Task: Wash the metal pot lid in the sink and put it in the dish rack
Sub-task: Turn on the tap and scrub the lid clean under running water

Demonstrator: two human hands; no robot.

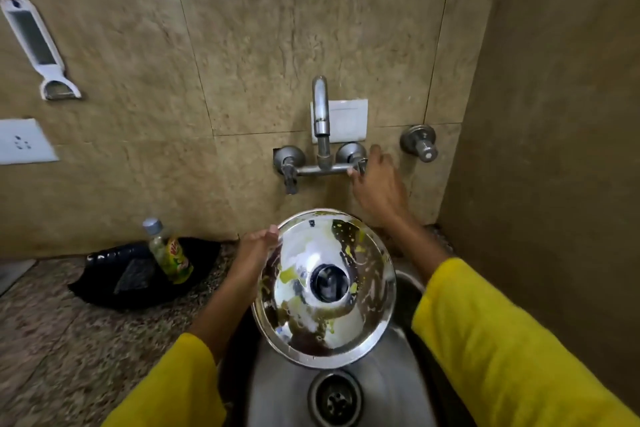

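Over sink (388, 378): left hand (254, 250) fingers pinch soiled lid (349, 319) rim; right hand (377, 184) fingers grip tap handle (360, 166).

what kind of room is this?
Most likely a home kitchen's washing corner: a steel sink set in a speckled stone counter, a wall tap on tan tiles, and a dish soap bottle beside the basin.

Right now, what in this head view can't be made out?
- Dish rack: not in the head view.
- Water flow: no stream visible at the tap spout.
- Right hand: its grip on the tap handle is partly hidden by its fingers.
- Sink: mostly covered by the pot lid in the left hand.
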